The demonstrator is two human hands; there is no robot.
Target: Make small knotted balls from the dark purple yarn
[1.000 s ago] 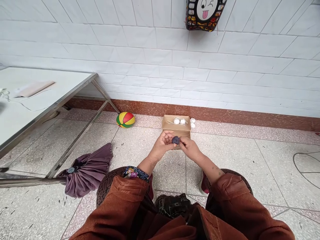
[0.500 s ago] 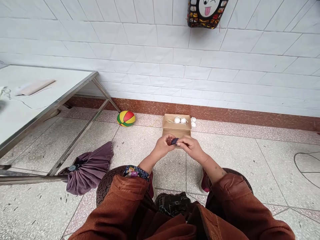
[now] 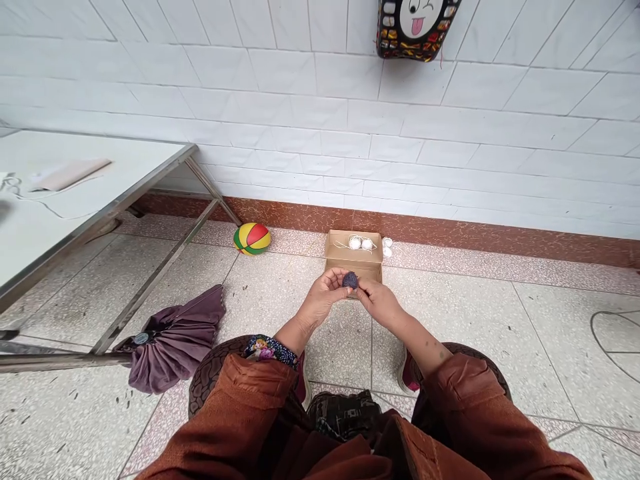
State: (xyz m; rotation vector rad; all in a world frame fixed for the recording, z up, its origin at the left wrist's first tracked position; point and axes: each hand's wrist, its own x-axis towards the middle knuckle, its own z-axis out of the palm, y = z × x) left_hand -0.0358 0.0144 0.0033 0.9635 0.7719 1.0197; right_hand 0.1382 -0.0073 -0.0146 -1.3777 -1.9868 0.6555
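Between my two hands is a small, dark purple-blue ball of yarn (image 3: 350,280). My left hand (image 3: 327,291) pinches it from the left with thumb and fingers. From the right, the fingertips of my right hand (image 3: 376,297) press against its edge. Just beyond and below my hands, a cardboard box (image 3: 333,252) stands with its lid up on the floor. White balls of yarn (image 3: 361,243) with loose strands rest at its back part. More small white balls (image 3: 387,247) lie against the box's right side. My hands hide part of the box's front.
A striped ball (image 3: 252,239) lies by the leg of a white-topped table (image 3: 150,155) at left. A folded purple umbrella (image 3: 175,343) is on the floor near my left knee. A black basket (image 3: 417,30) hangs on the tiled wall. At right is a thin wire frame (image 3: 595,327).
The dark ball has turned between my fingers, and more of its round face shows now. My right fingers have shifted to its lower right edge.
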